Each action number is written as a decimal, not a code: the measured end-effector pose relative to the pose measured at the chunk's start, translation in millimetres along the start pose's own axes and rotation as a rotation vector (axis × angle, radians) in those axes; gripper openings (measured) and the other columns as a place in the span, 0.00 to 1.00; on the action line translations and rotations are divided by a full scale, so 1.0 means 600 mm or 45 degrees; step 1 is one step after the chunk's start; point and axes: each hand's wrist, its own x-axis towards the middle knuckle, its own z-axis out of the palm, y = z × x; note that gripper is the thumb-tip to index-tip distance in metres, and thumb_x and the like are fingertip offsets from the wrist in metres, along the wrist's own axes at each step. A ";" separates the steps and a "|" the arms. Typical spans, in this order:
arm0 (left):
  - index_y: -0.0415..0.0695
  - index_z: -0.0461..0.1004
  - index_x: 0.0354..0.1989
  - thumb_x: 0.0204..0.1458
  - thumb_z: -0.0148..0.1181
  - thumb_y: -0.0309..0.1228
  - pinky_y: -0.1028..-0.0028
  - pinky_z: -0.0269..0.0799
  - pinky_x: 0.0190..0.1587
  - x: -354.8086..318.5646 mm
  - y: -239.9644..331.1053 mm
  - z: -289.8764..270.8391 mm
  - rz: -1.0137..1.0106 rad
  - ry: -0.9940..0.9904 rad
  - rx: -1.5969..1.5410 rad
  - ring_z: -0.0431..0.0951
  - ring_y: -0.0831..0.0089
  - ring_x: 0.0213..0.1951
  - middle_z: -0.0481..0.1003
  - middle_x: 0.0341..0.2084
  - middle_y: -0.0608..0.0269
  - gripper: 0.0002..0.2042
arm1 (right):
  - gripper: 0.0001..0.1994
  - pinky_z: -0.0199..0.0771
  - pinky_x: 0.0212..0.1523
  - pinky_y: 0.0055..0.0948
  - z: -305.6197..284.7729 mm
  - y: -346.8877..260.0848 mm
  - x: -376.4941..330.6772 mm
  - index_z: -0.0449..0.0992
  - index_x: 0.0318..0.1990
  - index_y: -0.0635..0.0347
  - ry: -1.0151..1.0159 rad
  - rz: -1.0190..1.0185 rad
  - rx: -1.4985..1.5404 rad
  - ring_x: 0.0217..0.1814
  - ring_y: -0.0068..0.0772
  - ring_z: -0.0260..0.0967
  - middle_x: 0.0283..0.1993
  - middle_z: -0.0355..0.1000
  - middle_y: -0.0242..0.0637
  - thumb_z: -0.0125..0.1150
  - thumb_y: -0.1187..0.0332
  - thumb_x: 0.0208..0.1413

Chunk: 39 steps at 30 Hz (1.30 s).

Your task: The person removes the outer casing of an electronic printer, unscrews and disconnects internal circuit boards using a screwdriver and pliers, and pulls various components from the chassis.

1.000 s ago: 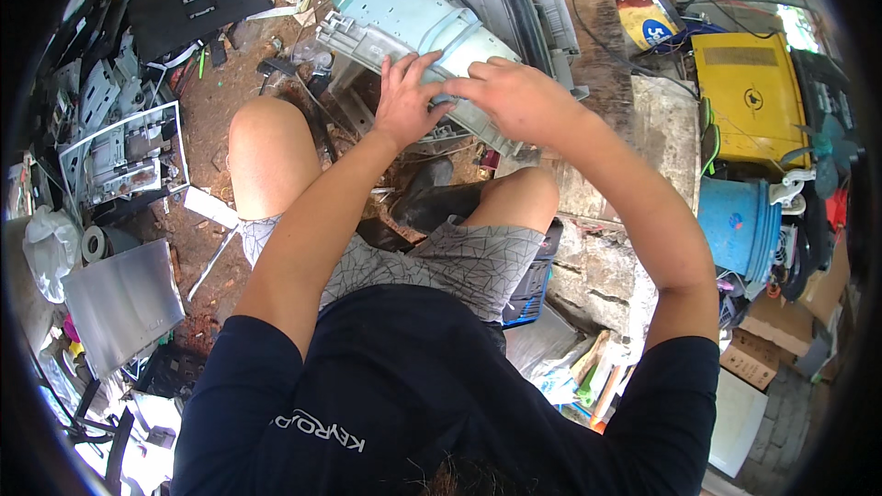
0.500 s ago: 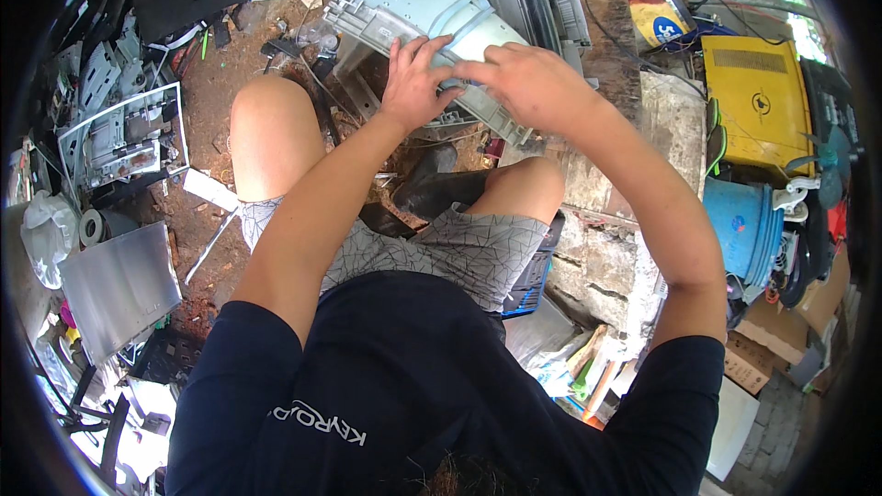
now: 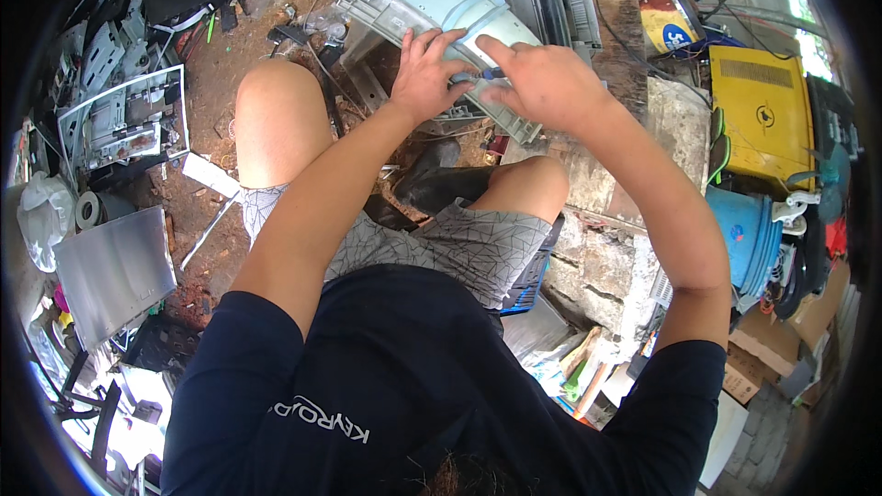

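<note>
Hands close together on pale plastic casing [image 3: 432, 0]: left hand [image 3: 424, 73] pressed flat, likely steadying it; right hand [image 3: 542, 83] gripped blue-handled tool [image 3: 473, 79].

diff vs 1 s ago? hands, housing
Little changed. The left hand and right hand have closed in slightly, the right index finger now stretched toward the left fingers over a small blue piece. Both stay pressed on the pale grey-blue plastic machine housing, which keeps its place. The yellow metal box is unmoved.
</note>
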 end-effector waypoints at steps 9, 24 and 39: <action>0.59 0.82 0.37 0.41 0.71 0.40 0.42 0.37 0.68 0.001 -0.004 0.008 0.001 0.042 0.008 0.54 0.55 0.65 0.60 0.62 0.69 0.13 | 0.17 0.78 0.36 0.43 0.041 0.031 -0.002 0.68 0.53 0.46 0.432 -0.407 0.014 0.34 0.50 0.76 0.32 0.74 0.43 0.58 0.67 0.55; 0.59 0.83 0.35 0.41 0.70 0.42 0.45 0.38 0.69 0.005 -0.004 0.001 0.011 0.092 -0.039 0.56 0.55 0.64 0.62 0.61 0.67 0.12 | 0.17 0.77 0.41 0.46 -0.006 0.015 0.020 0.78 0.27 0.68 0.102 0.308 0.239 0.35 0.57 0.76 0.29 0.76 0.55 0.59 0.59 0.56; 0.59 0.82 0.38 0.43 0.69 0.43 0.44 0.39 0.68 0.003 0.002 -0.007 0.007 0.023 0.020 0.55 0.54 0.64 0.60 0.62 0.66 0.13 | 0.12 0.76 0.42 0.40 0.015 0.021 0.014 0.75 0.42 0.60 0.090 -0.167 -0.114 0.41 0.46 0.74 0.38 0.70 0.44 0.62 0.70 0.49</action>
